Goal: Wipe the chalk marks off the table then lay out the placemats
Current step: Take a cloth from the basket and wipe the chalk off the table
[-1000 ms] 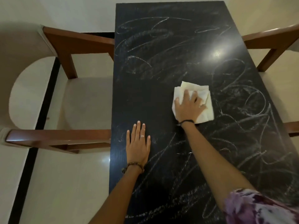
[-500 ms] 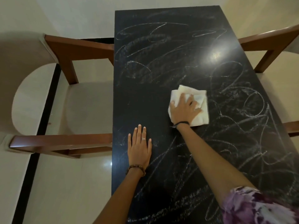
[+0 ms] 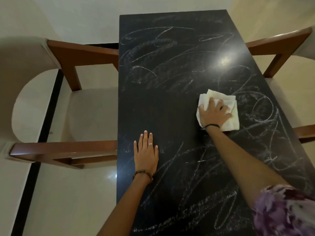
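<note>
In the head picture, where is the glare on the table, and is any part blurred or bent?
Head view: a bright glare spot sits on the far right of the table, washing out chalk marks there; the room is dim; the wide lens bends the table edges and the chairs; the sleeve at the lower right is blurred; the right hand on the cloth is fairly sharp.

No words, labels, brands or numbers can be read anywhere. The chalk marks (image 3: 196,68) across the black table (image 3: 153,113) are only loops and scribbles, forming no letters or digits, from the near end to the far end.
</note>
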